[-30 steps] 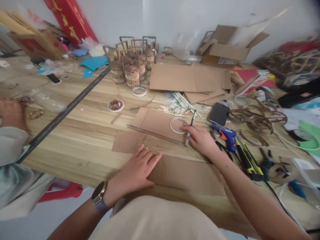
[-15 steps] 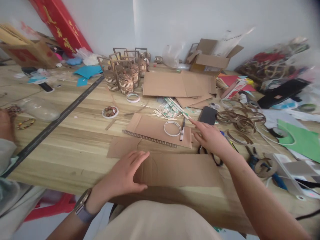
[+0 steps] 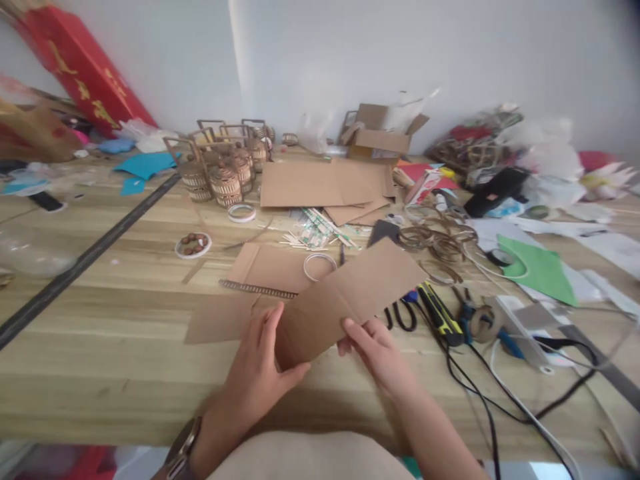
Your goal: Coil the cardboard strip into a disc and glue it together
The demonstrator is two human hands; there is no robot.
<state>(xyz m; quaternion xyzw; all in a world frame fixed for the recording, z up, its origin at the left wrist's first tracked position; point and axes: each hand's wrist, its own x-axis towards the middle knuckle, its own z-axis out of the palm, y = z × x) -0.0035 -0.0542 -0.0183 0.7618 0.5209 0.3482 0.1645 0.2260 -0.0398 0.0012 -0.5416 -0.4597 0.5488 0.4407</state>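
Observation:
A long piece of brown cardboard [image 3: 345, 293] is raised off the table and tilted, its right end higher. My right hand [image 3: 383, 353] pinches its near edge, thumb on top and fingers beneath. Around the left end curves my left hand [image 3: 263, 363], fingers at the far side and thumb at the near corner. Beyond lies another cardboard piece [image 3: 270, 263] with a white ring [image 3: 320, 267] and a dark notched strip [image 3: 257, 289] along its near edge. A smaller cardboard piece [image 3: 217, 319] lies to the left. The raised cardboard partly covers the marker.
Scissors [image 3: 404, 315], a yellow-black utility knife [image 3: 440, 313], pliers [image 3: 467, 313] and a white power strip [image 3: 520, 333] with cords lie to the right. Bamboo lanterns [image 3: 225, 183], cardboard sheets [image 3: 305, 183], white sticks [image 3: 295, 239] and a dish of brown beads [image 3: 193, 245] lie farther back.
My right hand has drawn back from near the marker and gripped the cardboard. The cardboard has come up off the table and tilted. My view has turned to the right.

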